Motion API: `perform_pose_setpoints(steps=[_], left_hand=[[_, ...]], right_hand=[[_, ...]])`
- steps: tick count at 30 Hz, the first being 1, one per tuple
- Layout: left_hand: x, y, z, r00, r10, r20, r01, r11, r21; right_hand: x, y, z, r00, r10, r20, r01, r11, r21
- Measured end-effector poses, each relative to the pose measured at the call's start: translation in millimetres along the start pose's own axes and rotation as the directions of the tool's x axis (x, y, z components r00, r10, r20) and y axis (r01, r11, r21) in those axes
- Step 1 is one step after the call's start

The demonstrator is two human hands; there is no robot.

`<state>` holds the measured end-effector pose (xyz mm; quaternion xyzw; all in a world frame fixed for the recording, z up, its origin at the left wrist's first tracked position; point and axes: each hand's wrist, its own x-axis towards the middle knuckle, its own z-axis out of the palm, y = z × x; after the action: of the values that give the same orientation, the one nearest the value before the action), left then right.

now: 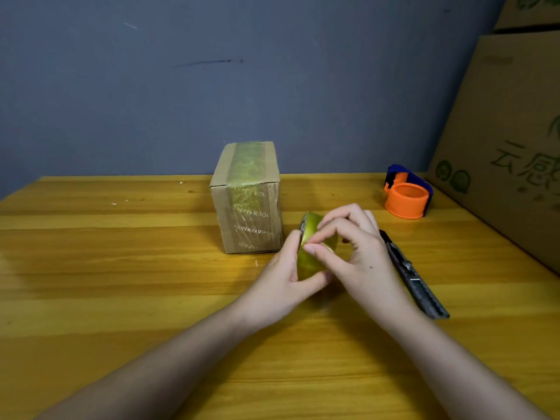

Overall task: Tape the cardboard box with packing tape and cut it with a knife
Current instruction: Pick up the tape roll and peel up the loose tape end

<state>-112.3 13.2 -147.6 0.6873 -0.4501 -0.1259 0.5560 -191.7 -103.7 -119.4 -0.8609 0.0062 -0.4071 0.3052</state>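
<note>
Holding tape roll (309,262) in left hand (283,283) grip.
Pinching its edge with right hand (360,259) fingers, beside cardboard box (247,201).

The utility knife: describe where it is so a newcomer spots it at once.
On the wooden table, look right of the small taped cardboard box, just past the right hand. The utility knife lies flat there, a long dark bar running diagonally, unlike the round orange tape dispenser behind it.

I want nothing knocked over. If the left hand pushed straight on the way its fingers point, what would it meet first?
Beyond the tape roll the left hand grips, probably the cardboard box; depth is uncertain.
</note>
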Motion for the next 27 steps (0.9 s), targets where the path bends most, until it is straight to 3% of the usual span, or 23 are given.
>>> perform_pose_setpoints(steps=[14, 23, 27], left_hand=[[0.8, 1.7, -2.3, 1.0, 0.002, 0.022, -0.002, 1.0, -0.005], [1.8, 0.2, -2.0, 0.998, -0.002, 0.064, 0.005, 0.999, -0.049], [2.2, 0.6, -1.9, 0.997, 0.006, 0.072, 0.0, 0.997, -0.082]], right_hand=[[1.2, -0.3, -2.3, 1.0, -0.024, 0.011, 0.024, 0.998, -0.051], [4.5, -0.6, -7.8, 0.991, 0.102, 0.089, -0.108, 0.992, 0.058], [-0.2, 0.7, -8.5, 1.0, 0.017, 0.018, -0.016, 1.0, -0.025]])
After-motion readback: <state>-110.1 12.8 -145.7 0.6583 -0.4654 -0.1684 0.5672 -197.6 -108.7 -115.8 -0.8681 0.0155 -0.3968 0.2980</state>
